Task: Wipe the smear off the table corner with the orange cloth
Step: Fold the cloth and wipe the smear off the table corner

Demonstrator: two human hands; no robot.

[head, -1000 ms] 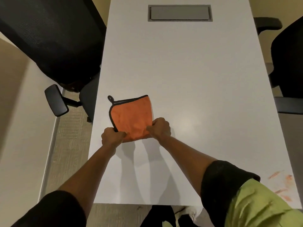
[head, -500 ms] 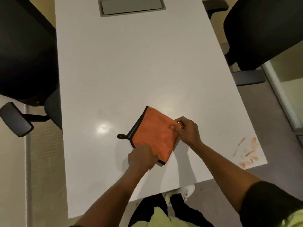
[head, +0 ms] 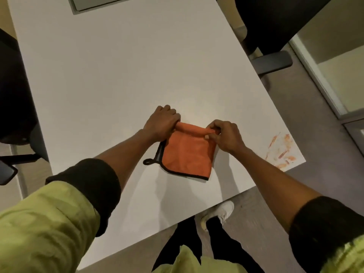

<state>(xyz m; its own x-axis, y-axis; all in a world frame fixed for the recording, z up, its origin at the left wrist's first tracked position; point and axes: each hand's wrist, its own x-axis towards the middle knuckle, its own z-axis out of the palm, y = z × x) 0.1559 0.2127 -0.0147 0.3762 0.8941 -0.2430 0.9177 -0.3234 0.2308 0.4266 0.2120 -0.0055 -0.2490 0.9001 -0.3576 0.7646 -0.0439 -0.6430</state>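
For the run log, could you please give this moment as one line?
left hand, right hand: gripping folded orange cloth | reddish-orange smear: unwiped, white table corner

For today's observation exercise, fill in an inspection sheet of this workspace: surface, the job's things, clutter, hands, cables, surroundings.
Surface: white table, grey hatch at far end.
Job's things: orange cloth lying flat, far edge rolled up; orange smear on the near right corner, untouched, apart from the cloth.
Clutter: nothing seen.
Hands: left hand and right hand each pinch one end of the cloth's rolled edge.
Cables: nothing seen.
Surroundings: black chair on the left, another black chair on the right, grey floor, white shoe.
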